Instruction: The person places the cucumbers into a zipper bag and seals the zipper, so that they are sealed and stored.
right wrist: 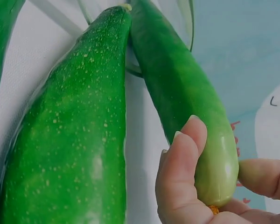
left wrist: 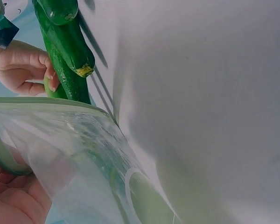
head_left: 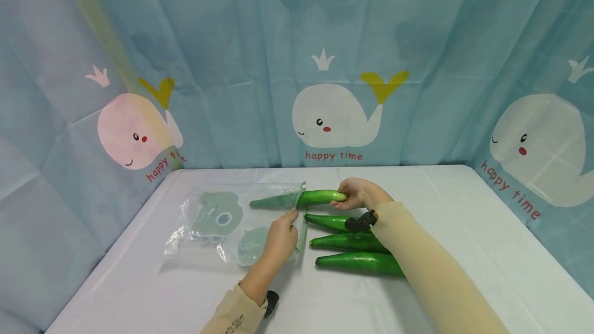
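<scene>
A clear bag with green prints [head_left: 218, 241] lies on the white table, its mouth facing right. One green cucumber [head_left: 320, 198] is partly inside it, its narrow end under the plastic. My right hand [head_left: 359, 193] grips that cucumber's pale outer end; in the right wrist view the fingers and thumb [right wrist: 266, 177] close round it. My left hand [head_left: 280, 236] holds the bag's edge at the mouth; the left wrist view shows the bag's green rim [left wrist: 46, 103] raised over the palm [left wrist: 18, 200], fingertips partly hidden.
Several more cucumbers lie side by side at the right of the bag, the nearest one [head_left: 359, 263] partly under my right forearm. A blue curtain with whale prints [head_left: 334, 115] hangs behind the table [head_left: 139, 298].
</scene>
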Action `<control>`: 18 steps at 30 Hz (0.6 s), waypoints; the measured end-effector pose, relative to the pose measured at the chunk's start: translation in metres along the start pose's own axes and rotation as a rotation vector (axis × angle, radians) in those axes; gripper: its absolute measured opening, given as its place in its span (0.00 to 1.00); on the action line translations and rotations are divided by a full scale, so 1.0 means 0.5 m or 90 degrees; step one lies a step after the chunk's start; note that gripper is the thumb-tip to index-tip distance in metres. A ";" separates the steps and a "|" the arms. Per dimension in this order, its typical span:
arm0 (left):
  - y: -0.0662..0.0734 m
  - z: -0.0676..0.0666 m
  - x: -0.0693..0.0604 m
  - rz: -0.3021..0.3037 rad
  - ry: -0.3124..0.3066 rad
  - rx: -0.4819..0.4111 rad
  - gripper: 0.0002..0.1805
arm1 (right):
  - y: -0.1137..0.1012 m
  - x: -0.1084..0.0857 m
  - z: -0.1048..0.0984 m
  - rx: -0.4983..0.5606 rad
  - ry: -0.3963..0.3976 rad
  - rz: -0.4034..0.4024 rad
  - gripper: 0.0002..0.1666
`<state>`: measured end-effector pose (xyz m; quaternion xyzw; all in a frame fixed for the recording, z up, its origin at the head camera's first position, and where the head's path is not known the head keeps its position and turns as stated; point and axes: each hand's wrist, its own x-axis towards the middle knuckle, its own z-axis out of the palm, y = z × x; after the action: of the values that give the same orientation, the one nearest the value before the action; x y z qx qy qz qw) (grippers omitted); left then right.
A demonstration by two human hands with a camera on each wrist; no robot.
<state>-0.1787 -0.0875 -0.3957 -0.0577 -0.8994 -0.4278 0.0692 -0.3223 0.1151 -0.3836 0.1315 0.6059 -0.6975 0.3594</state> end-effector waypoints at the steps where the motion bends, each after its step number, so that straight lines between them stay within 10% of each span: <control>1: 0.000 0.000 0.000 -0.001 -0.001 -0.001 0.23 | 0.000 0.001 0.001 0.004 0.000 -0.001 0.30; 18: -0.002 0.005 0.001 0.000 -0.002 -0.002 0.22 | 0.001 0.015 0.015 -0.024 0.034 0.017 0.08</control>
<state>-0.1794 -0.0863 -0.3978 -0.0584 -0.8989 -0.4289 0.0681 -0.3254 0.1054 -0.3868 0.1514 0.6262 -0.6775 0.3550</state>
